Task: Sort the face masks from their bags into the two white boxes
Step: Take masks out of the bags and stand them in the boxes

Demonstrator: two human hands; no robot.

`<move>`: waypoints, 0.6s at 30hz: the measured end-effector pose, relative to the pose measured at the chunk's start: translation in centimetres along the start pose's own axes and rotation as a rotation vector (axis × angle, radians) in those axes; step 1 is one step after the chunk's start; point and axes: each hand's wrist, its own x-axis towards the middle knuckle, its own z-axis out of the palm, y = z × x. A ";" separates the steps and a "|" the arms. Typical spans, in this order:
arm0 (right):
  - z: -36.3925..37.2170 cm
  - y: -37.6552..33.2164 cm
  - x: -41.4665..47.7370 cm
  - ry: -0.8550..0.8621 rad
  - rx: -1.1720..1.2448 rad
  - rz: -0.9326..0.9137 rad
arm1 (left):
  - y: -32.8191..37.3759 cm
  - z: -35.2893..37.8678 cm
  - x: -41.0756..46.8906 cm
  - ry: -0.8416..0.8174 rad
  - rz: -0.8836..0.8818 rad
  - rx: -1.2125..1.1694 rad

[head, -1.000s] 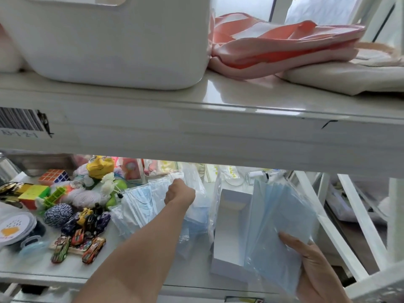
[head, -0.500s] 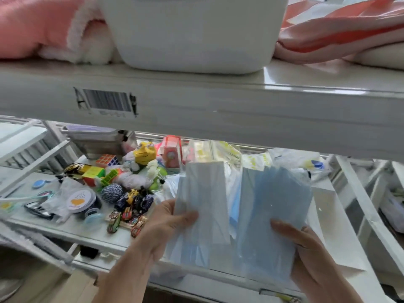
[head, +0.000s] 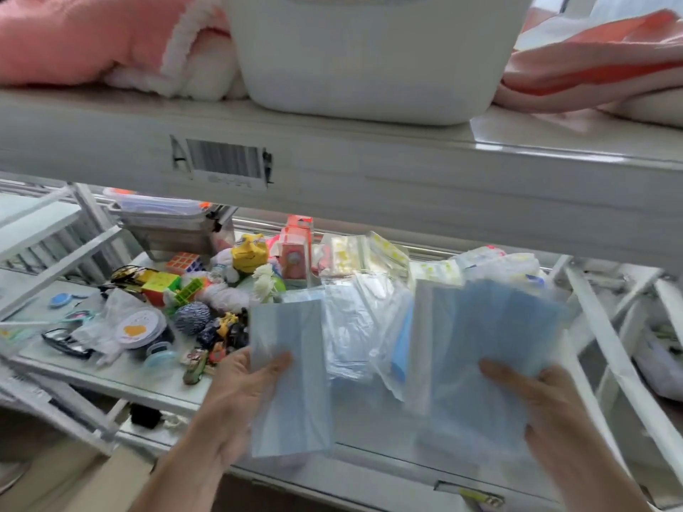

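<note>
My left hand (head: pixel 240 393) grips a small stack of pale blue face masks (head: pixel 292 375), held upright over the lower shelf's front edge. My right hand (head: pixel 547 419) holds a bigger fan of blue face masks (head: pixel 488 349) at the right. Between the two stacks lie clear plastic mask bags (head: pixel 351 327), one with darker blue masks showing inside it (head: pixel 403 345). The white boxes on the lower shelf are hidden behind the masks.
A heap of toys (head: pixel 207 290), puzzle cubes, toy cars and a yarn ball fills the lower shelf's left half. The upper shelf (head: pixel 369 171) carries a white tub (head: pixel 369 57), a pink blanket (head: pixel 74 35) and folded cloths (head: pixel 598 64). White shelf struts (head: pixel 606 345) slant at the right.
My left hand drew a stack of masks out of the bags at the back and brought it forward beside the right hand's stack. The view shifted left and down.
</note>
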 end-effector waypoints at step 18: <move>-8.2 -4.7 9.1 0.242 -1.199 -0.015 | -1.0 4.3 -0.2 -0.119 0.006 0.097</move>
